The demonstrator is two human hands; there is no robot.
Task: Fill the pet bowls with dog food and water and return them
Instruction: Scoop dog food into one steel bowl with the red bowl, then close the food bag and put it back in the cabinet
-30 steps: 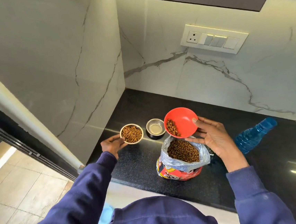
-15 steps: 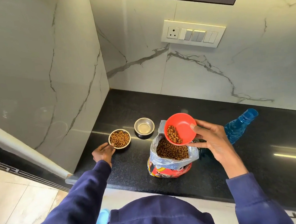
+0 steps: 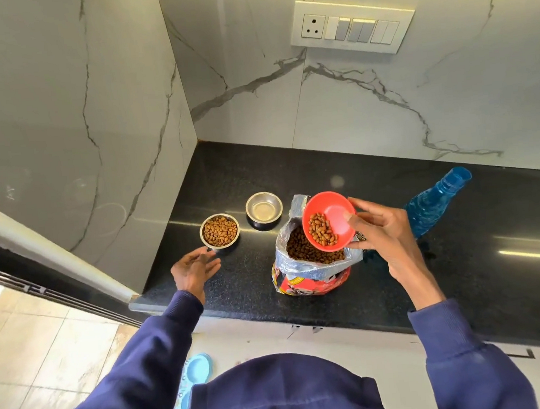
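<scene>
Holding: the right hand (image 3: 382, 238) grips a red scoop bowl (image 3: 329, 220) by its rim, thumb inside the rim and fingers under the outer wall, tilted over the mouth of the dog food bag (image 3: 314, 266).
Scoop contents: a small heap of brown kibble lies in the lower side of the red scoop bowl.
Bag: it stands upright on the black countertop (image 3: 466, 268), its top rolled open, brown kibble showing inside; red print on the lower part.
Left hand: the left hand (image 3: 194, 271) hovers with fingers loosely spread and nothing in it, just short of the food bowl, near its front edge; contact cannot be made out.
Food bowl: the steel food bowl (image 3: 220, 231) sits on the countertop near the left wall, full of kibble.
Second bowl: the steel water bowl (image 3: 264, 209) sits just behind and to the right of the food bowl, apart from it; whether it holds water cannot be told.
Bottle: a blue water bottle (image 3: 436, 201) lies on the countertop to the right of the right hand, partly hidden by it.
Wall: a switch panel (image 3: 352, 26) is set in the marble backsplash.
Sleeves: both arms wear dark blue sleeves.
</scene>
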